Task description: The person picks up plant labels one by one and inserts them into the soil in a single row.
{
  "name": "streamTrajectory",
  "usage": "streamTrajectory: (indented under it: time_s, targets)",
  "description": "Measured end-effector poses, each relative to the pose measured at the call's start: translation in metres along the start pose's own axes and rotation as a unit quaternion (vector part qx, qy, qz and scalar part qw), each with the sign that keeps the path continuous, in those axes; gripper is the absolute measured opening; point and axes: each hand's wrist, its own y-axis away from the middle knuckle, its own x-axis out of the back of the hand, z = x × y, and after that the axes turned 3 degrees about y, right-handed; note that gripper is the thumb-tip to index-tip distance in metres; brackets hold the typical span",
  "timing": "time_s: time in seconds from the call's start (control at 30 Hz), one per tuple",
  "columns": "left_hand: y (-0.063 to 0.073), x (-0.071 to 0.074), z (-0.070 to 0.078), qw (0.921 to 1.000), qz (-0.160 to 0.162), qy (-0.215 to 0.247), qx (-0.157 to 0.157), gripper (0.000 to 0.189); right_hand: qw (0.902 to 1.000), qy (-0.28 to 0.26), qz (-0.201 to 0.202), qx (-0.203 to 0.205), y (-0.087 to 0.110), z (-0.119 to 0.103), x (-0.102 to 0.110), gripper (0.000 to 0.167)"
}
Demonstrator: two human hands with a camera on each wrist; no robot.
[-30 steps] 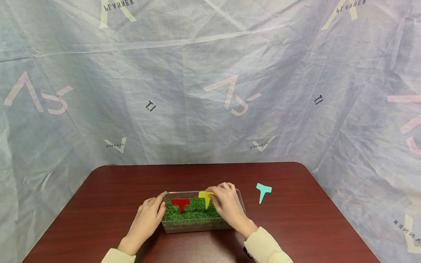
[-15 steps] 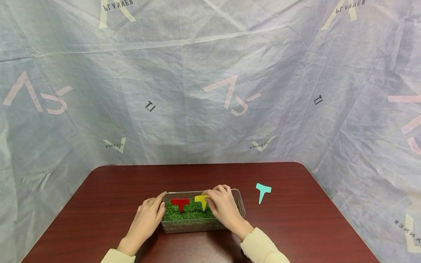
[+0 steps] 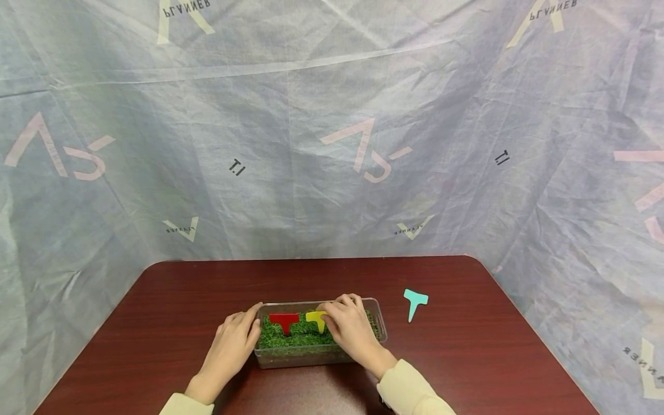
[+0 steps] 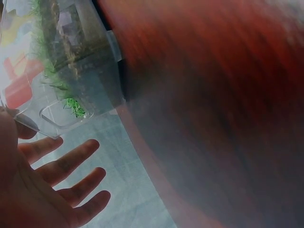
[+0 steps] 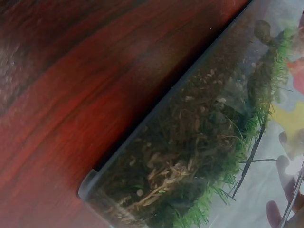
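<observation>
A clear plastic box (image 3: 295, 361) of soil and green grass (image 3: 306, 340) stands on the table. In it, a red T-shaped plant label (image 3: 284, 319) stands upright at the left. My right hand (image 3: 355, 329) reaches over the box and pinches the right side of a yellow plant label (image 3: 313, 316), whose stem goes down into the grass. My left hand (image 3: 230, 341) rests against the box's left end, thumb and index finger at the rim; in the left wrist view the other fingers (image 4: 71, 164) stretch out loosely.
A turquoise plant label (image 3: 415, 300) lies flat on the dark red wooden table (image 3: 467, 357), right of the box. Grey printed cloth (image 3: 290, 213) hangs behind the table and along both sides.
My right hand has moved slightly left and down with the yellow plant label, which now sits lower and nearer the red one. The left hand has stayed at the box's end.
</observation>
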Motion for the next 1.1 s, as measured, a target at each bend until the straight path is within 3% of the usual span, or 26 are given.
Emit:
streamTrajectory:
  time_s: [1.1]
  targets:
    - [-0.0011,0.0001,-0.0007,0.9999,0.010,-0.007,-0.009,0.040,0.9996,0.001,-0.026,-0.010,-0.0027,0.0025,-0.0036,0.016]
